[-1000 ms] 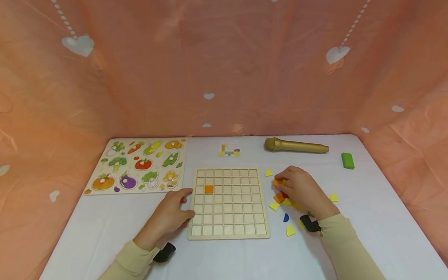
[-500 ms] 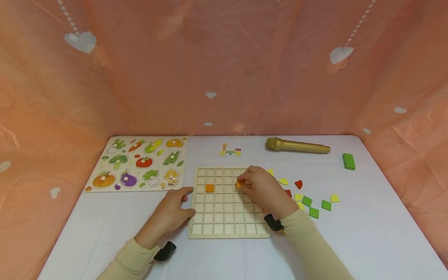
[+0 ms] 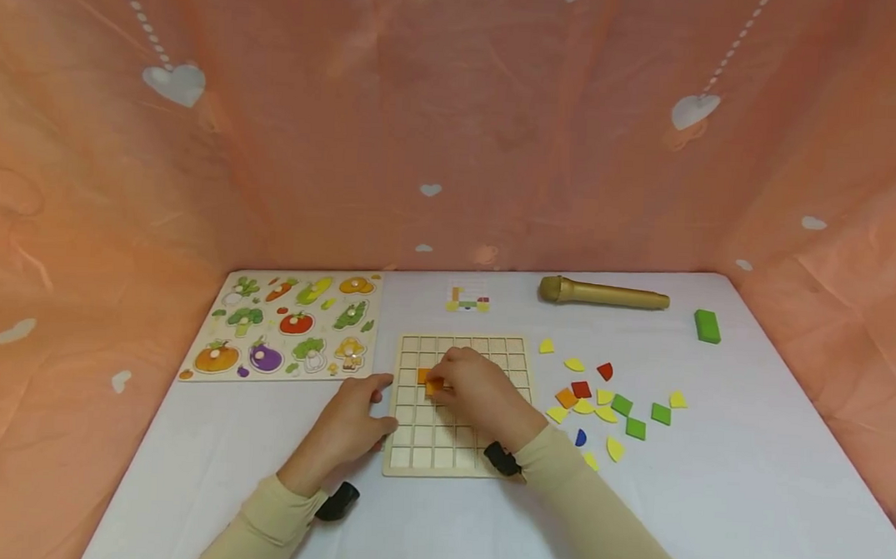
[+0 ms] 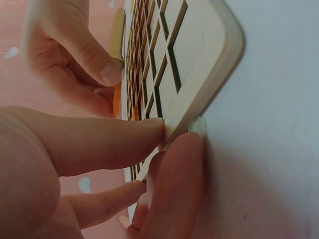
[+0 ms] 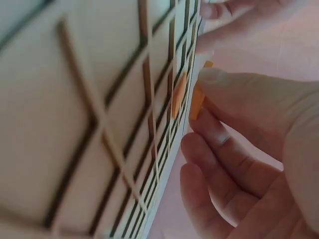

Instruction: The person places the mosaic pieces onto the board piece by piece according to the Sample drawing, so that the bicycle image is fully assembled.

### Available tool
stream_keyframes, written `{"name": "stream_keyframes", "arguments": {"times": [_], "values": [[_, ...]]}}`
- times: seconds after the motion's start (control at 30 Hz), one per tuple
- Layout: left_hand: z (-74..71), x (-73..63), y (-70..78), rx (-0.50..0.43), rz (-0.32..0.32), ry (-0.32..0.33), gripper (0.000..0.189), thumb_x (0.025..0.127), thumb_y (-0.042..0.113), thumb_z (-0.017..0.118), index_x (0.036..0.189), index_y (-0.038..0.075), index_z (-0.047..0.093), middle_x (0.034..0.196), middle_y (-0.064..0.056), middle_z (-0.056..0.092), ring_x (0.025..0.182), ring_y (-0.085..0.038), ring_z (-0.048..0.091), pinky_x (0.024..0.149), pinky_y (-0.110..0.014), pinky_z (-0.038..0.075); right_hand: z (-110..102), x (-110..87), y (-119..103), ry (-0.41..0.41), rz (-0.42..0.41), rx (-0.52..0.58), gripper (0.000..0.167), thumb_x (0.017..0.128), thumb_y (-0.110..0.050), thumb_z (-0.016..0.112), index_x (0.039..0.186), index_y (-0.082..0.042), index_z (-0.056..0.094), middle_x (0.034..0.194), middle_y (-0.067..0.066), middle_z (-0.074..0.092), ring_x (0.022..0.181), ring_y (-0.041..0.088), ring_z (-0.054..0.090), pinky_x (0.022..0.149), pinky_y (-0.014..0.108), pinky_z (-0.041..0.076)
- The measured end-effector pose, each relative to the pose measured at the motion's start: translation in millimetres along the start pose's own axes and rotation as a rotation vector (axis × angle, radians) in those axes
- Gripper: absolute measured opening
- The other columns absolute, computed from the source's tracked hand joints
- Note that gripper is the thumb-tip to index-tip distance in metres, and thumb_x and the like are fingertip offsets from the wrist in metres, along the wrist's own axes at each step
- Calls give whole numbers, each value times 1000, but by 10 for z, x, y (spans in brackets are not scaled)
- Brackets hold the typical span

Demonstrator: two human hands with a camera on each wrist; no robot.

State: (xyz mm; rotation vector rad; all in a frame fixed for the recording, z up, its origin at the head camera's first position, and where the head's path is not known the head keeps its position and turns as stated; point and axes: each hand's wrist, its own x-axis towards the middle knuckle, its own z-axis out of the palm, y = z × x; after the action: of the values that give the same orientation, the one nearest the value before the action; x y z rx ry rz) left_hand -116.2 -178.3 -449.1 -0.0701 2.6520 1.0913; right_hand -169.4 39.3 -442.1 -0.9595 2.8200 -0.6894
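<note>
A square wooden grid board [image 3: 413,457] lies mid-table. One orange square tile [image 3: 423,374] sits in a cell towards its upper left. With thumb and fingertips my right hand [image 3: 476,397] pinches a second orange square tile [image 5: 198,102], on edge and close over the board beside the first. My left hand [image 3: 348,417] lies at the board's left edge, thumb and index finger spread and touching it. In the left wrist view, the left thumb [image 4: 114,142] meets the rim while another finger rests low against the side.
Right of the board lie loose pieces: yellow quarter-rounds [image 3: 616,449], green diamonds [image 3: 635,428], red pieces [image 3: 581,389], an orange tile [image 3: 566,398] and a blue half-round [image 3: 580,437]. Behind are a pattern card [image 3: 468,297], gold microphone [image 3: 605,294], green block [image 3: 707,326] and vegetable puzzle [image 3: 217,315].
My right hand has taken an orange tile from the loose pieces and carried it left across the board, next to the placed orange tile. The left hand stays at the board's edge.
</note>
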Motion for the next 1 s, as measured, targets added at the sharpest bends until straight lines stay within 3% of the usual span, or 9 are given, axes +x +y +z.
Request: {"name": "stream_keyframes", "arguments": {"times": [0.27, 0.63, 1.0], "values": [[18, -2, 24, 47, 20, 21, 67, 90, 9, 81, 152, 2, 58, 115, -12, 59, 99, -25, 57, 87, -40, 50, 82, 2, -59, 5, -23, -27, 19, 99, -20, 81, 116, -12, 83, 106, -2, 71, 100, 15, 65, 86, 29, 59], [18, 11, 17, 64, 0, 23, 67, 91, 9, 81, 153, 2, 57, 116, -12, 60, 101, -26, 57, 92, -44, 51, 130, 23, -77, 31, -35, -35, 16, 99, -18, 80, 114, -12, 84, 104, -2, 70, 100, 15, 64, 83, 27, 59], [-1, 2, 1, 59, 6, 24, 66, 90, 10, 81, 152, 2, 58, 114, -11, 59, 98, -25, 55, 86, -39, 49, 160, 33, -97, 35, -40, -40, 17, 97, -15, 82, 113, -11, 84, 104, -1, 69, 101, 16, 63, 84, 28, 60]]}}
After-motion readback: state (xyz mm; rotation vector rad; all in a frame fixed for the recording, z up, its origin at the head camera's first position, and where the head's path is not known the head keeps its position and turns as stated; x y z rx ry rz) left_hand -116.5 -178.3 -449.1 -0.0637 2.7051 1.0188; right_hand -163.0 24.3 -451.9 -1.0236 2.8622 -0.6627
